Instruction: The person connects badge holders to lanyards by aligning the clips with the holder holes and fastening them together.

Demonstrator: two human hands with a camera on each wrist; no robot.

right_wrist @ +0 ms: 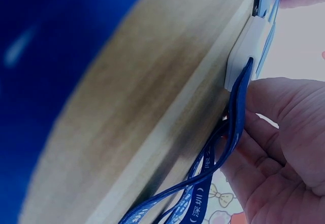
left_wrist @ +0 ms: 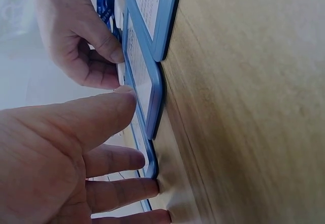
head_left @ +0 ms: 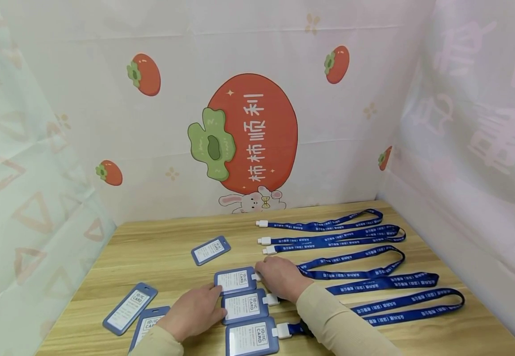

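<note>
Three blue ID card holders lie in a column: an upper one (head_left: 235, 280), a middle one (head_left: 245, 305) and a lower one (head_left: 250, 338). My left hand (head_left: 195, 312) is at their left side, its fingers fairly straight, fingertips at the upper holder's edge and thumb by the middle one. At the upper holder's strap end, my right hand (head_left: 284, 278) pinches the clip of a blue lanyard (head_left: 351, 267) between thumb and fingers, mostly covering it. The middle holder's white clip (right_wrist: 246, 54) shows beside the right thumb. Another white clip (head_left: 283, 331) joins the lower holder to its lanyard.
Three loose lanyards, including the farthest one (head_left: 319, 226), lie at the back right with white clips facing left. Single card holders rest at the back (head_left: 210, 250) and the left (head_left: 130, 309); another is partly behind the left sleeve. Printed cloth walls (head_left: 172, 123) border the wooden table (head_left: 159, 247).
</note>
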